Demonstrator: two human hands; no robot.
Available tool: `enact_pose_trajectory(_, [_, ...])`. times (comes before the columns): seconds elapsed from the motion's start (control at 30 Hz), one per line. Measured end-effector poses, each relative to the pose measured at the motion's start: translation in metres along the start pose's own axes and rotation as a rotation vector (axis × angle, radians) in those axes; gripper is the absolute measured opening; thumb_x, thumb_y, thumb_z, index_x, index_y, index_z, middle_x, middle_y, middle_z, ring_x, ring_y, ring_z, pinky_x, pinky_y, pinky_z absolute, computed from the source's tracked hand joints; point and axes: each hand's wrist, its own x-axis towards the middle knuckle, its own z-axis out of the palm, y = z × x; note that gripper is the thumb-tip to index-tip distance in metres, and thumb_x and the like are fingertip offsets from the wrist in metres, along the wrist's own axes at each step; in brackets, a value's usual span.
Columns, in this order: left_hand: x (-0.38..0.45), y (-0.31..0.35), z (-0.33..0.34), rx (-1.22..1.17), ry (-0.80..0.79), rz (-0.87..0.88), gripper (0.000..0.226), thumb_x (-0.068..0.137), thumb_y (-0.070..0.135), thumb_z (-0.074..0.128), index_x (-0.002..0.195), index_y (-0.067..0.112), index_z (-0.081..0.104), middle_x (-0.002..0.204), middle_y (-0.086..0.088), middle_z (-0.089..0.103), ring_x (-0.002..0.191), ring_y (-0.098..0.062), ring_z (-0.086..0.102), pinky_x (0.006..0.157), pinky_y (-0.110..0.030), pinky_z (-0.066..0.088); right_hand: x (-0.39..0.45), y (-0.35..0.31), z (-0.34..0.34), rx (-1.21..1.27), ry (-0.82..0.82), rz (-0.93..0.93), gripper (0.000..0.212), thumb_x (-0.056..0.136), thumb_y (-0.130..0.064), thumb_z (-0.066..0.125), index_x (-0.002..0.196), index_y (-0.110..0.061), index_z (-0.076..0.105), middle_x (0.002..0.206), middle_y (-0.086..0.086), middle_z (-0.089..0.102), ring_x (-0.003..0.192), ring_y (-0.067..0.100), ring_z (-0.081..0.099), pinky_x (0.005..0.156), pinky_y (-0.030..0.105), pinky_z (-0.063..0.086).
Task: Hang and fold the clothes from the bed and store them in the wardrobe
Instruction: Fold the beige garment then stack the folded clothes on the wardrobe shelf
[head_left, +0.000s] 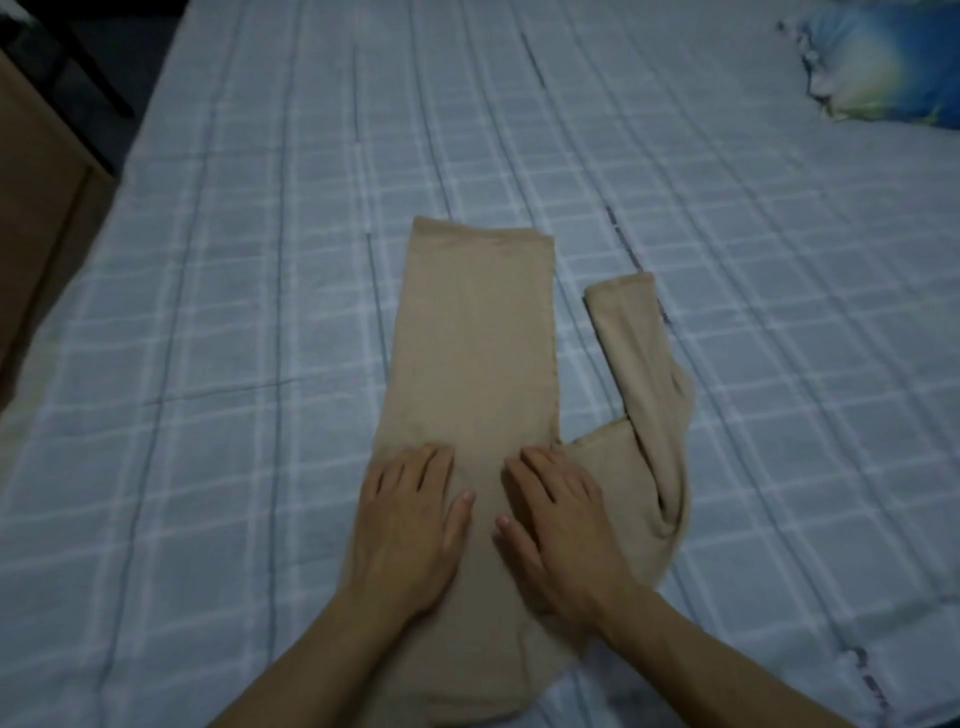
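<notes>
Garments: one beige garment (472, 332), laid on the bed. Beds: one bed (727, 234), covered in a pale checked sheet. Pillows: one blue patterned pillow (883, 67), at the far right corner. Hands: two, a left hand (410, 525) and a right hand (561, 525). Furniture: one brown wooden unit (36, 208), at the left edge.

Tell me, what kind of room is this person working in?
Most likely a bedroom. A bed with a checked sheet fills the view, a blue pillow lies at its far corner, and both hands, left hand and right hand, press flat on a beige garment.
</notes>
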Motion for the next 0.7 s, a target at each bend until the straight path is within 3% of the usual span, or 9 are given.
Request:
enact_pose_trajectory(0.1, [0.047,0.008,-0.009,-0.045,0.105,-0.032,0.055,0.098,0.044,0.036,0.137,0.011,0.055,0.143,-0.011,0.054,0.132,-0.03,0.049,0.11,-0.043,0.037,0.048,0.0,-0.015,0.007,0.104,-0.024,0.055,0.099,-0.043,0.039,0.142,-0.01,0.049,0.15,0.012,0.043,0.141,0.029,0.037,0.114,0.047,0.032])
enact_pose_trajectory(0.2, [0.105,0.001,-0.005,-0.02,0.065,0.002,0.056,0.102,0.041,0.037,0.151,0.015,0.037,0.16,-0.008,0.031,0.149,-0.026,0.025,0.12,-0.045,0.024,0.107,0.011,-0.016,-0.012,0.084,0.029,0.06,0.102,-0.042,0.037,0.152,-0.009,0.032,0.161,0.012,0.023,0.15,0.027,0.017,0.121,0.043,0.018])
enact_pose_trajectory(0.3, [0.165,-0.014,0.001,0.035,0.022,0.052,0.06,0.102,0.045,0.03,0.156,0.02,0.023,0.166,-0.004,0.013,0.153,-0.022,0.006,0.123,-0.046,0.011,0.165,0.027,-0.008,-0.069,0.025,0.079,0.066,0.103,-0.048,0.026,0.157,-0.013,0.014,0.165,0.01,0.004,0.152,0.024,-0.001,0.123,0.038,0.002])
enact_pose_trajectory(0.47, [0.229,-0.05,0.016,0.164,-0.109,0.109,0.068,0.099,0.058,0.02,0.158,0.028,0.005,0.167,-0.001,-0.005,0.153,-0.02,-0.009,0.124,-0.046,-0.004,0.217,0.057,0.01,-0.139,0.037,0.106,0.071,0.1,-0.057,0.019,0.158,-0.019,0.007,0.165,0.008,-0.003,0.151,0.02,-0.011,0.123,0.04,-0.003])
enact_pose_trajectory(0.57, [0.234,-0.061,0.02,0.149,-0.088,0.12,0.068,0.097,0.062,0.014,0.157,0.03,0.016,0.167,-0.001,0.007,0.153,-0.023,0.004,0.123,-0.048,0.006,0.216,0.061,0.014,-0.087,0.077,0.095,0.07,0.098,-0.059,0.022,0.157,-0.022,0.014,0.165,0.008,0.001,0.151,0.019,-0.01,0.123,0.044,0.004])
enact_pose_trajectory(0.63, [0.243,-0.059,0.011,0.063,-0.027,0.105,0.062,0.097,0.058,0.02,0.15,0.032,0.036,0.163,-0.005,0.023,0.148,-0.028,0.022,0.117,-0.048,0.02,0.221,0.065,0.007,-0.015,0.106,0.141,0.065,0.097,-0.06,0.032,0.155,-0.032,0.021,0.165,0.01,-0.008,0.151,0.024,-0.015,0.122,0.045,0.0])
enact_pose_trajectory(0.7, [0.263,-0.06,0.0,-0.013,0.024,-0.004,0.05,0.098,0.055,0.03,0.143,0.037,0.043,0.162,-0.01,0.021,0.145,-0.032,0.022,0.114,-0.05,0.023,0.238,0.072,-0.008,0.033,0.141,0.272,0.06,0.095,-0.058,0.042,0.151,-0.041,0.027,0.164,0.015,-0.011,0.15,0.03,-0.016,0.12,0.046,-0.002])
